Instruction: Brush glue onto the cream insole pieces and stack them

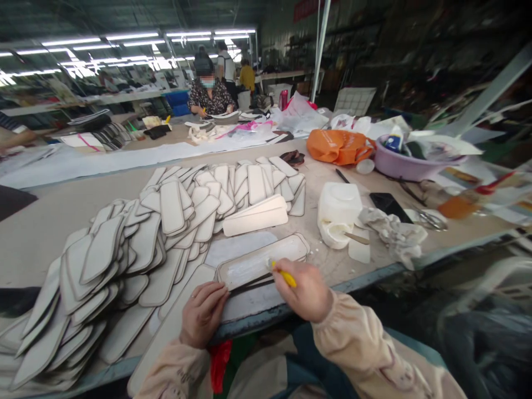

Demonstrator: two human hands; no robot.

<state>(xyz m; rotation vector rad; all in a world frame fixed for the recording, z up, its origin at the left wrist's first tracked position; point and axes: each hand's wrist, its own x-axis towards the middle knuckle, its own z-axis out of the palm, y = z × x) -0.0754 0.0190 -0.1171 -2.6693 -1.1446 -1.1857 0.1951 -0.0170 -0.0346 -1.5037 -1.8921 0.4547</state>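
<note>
A long flat grey-white piece (257,259) with a dark edge lies at the table's near edge on top of similar pieces. My left hand (202,310) rests on its near left end, fingers curled and pressing down. My right hand (305,289) is closed round a yellow-handled brush (286,276), whose tip touches the piece's upper surface. The surface looks wet and shiny where the brush is.
Several overlapping flat pieces (137,249) spread across the table's left and middle. A white glue tub (338,213), crumpled rag (394,230), black phone (388,205), orange bag (338,147) and purple basin (405,163) sit right. Another person (209,91) works at a far table.
</note>
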